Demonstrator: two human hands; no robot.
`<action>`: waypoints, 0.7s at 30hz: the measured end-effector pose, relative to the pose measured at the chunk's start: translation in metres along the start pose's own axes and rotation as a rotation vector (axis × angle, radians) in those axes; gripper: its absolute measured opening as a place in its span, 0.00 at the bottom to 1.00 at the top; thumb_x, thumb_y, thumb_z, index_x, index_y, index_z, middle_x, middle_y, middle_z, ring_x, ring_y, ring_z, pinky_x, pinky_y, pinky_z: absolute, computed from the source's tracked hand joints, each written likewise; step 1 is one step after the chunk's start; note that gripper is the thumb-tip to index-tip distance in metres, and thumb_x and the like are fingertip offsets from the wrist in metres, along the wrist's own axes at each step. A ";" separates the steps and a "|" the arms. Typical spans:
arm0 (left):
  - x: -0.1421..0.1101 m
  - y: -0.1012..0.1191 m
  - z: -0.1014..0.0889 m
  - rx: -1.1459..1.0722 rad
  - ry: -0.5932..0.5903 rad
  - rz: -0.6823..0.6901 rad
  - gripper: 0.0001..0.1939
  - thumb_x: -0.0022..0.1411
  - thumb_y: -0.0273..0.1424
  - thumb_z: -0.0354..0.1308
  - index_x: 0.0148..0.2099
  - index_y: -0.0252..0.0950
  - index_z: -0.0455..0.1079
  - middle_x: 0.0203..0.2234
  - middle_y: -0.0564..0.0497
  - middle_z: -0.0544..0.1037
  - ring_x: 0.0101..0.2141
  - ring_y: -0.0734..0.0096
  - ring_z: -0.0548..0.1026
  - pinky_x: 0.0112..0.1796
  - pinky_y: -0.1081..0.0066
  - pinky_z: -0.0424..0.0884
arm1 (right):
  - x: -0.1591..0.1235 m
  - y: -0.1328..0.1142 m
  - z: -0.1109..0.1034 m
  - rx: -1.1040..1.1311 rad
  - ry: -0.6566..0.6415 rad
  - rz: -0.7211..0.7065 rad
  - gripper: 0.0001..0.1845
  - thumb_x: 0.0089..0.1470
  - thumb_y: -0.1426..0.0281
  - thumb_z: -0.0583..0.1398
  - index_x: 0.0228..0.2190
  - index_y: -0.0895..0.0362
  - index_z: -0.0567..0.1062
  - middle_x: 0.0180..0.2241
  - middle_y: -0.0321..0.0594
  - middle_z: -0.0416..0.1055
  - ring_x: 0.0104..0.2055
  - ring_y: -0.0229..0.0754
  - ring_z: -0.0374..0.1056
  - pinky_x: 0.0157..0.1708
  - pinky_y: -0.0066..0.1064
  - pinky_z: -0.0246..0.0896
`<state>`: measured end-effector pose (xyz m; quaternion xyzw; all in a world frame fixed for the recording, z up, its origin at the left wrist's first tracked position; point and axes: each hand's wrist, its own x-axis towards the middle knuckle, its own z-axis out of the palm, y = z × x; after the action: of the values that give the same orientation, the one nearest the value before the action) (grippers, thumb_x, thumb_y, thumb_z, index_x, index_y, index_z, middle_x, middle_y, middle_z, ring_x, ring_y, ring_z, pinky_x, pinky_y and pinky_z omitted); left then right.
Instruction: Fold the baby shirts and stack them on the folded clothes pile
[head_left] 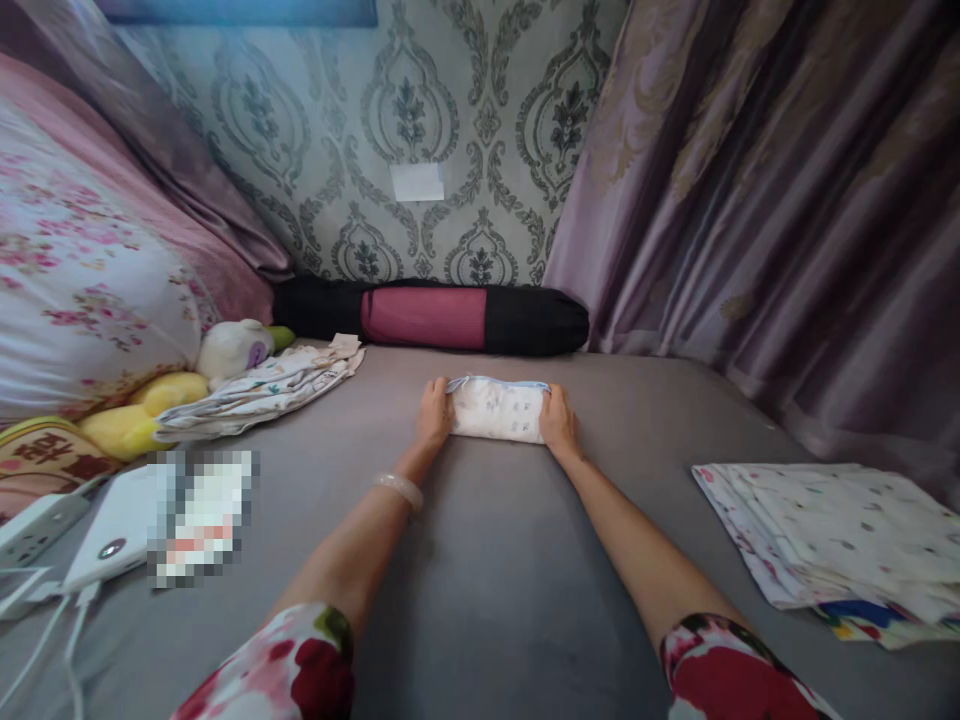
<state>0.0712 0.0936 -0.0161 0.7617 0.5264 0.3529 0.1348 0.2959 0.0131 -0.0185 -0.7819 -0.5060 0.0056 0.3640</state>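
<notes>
A small folded white cloth with a faint print and a pale blue edge lies on the grey bed sheet ahead of me. My left hand grips its left end, fingers curled over the edge. My right hand grips its right end the same way. Both arms stretch forward, and a pale bangle sits on my left wrist.
A stack of folded printed cloths lies at the right. Another folded cloth lies at the left by yellow and white plush toys. A black and maroon rolled bag rests against the wall. A power strip and cables sit lower left.
</notes>
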 end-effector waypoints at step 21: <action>0.021 -0.027 0.016 0.003 -0.013 -0.329 0.11 0.66 0.33 0.48 0.47 0.37 0.67 0.37 0.43 0.79 0.42 0.60 0.77 0.40 0.67 0.68 | 0.020 0.001 0.005 -0.128 -0.120 0.239 0.17 0.61 0.72 0.50 0.49 0.61 0.69 0.45 0.56 0.71 0.45 0.51 0.70 0.43 0.37 0.61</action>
<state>0.0670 0.1255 -0.0344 0.6678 0.6436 0.3202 0.1931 0.3048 0.0322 -0.0158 -0.8566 -0.4294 0.0633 0.2791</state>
